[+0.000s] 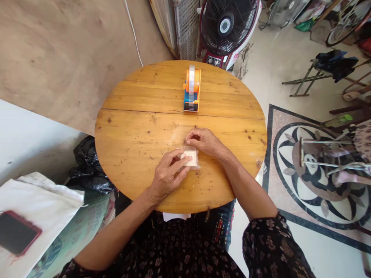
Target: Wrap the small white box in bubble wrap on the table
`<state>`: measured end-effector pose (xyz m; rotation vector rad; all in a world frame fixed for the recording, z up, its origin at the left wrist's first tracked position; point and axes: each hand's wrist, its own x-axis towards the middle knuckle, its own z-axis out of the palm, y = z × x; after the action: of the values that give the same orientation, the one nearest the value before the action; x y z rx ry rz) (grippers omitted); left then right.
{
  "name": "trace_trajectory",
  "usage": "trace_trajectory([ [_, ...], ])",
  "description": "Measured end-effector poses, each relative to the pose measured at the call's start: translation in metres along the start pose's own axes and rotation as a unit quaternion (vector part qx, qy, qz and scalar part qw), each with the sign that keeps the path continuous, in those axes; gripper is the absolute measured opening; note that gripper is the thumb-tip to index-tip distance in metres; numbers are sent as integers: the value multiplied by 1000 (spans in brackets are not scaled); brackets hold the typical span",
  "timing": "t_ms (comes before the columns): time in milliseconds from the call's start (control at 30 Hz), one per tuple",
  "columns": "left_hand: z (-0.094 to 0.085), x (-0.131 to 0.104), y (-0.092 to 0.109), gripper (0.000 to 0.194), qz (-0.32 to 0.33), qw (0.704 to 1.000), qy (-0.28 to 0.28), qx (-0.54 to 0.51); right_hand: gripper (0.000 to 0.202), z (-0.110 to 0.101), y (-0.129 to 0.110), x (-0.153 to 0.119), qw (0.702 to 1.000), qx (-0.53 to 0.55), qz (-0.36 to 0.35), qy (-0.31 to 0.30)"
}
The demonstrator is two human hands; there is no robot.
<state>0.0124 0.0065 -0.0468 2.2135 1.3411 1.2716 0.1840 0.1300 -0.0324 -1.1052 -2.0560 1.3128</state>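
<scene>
A small cream-coloured rectangular block (189,156) in a clear plastic wrapper (197,163) lies on the wooden table near its front half. My left hand (170,170) is closed on this block from the left, thumb across its top face and fingers along its edges. Just above the wrapper's far edge is my right hand (203,140), its thumb and forefinger pinched together. Whatever sits between those fingertips is too small to make out. Farther back stands an orange and blue tape dispenser (191,90) with a roll of clear tape, apart from both hands.
The oval wooden table (130,131) has a seam across it. Behind it stands an electric fan (228,27). At left are a black plastic bag (89,164) and a phone (19,233) on a white sack (55,197). A folding stool (308,79) stands to the right.
</scene>
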Motion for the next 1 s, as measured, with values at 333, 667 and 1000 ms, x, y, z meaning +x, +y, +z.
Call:
trace_trajectory([
  [333, 1, 2, 1, 30, -14, 1000, 7, -12, 18, 2, 7, -1, 994, 105, -11, 22],
  [667, 4, 3, 0, 28, -8, 1000, 11, -20, 10, 1, -12, -12, 995, 69, -56, 52],
  [1000, 6, 4, -3, 23, -20, 1000, 11, -18, 6, -4, -32, -26, 994, -42, -91, 35],
])
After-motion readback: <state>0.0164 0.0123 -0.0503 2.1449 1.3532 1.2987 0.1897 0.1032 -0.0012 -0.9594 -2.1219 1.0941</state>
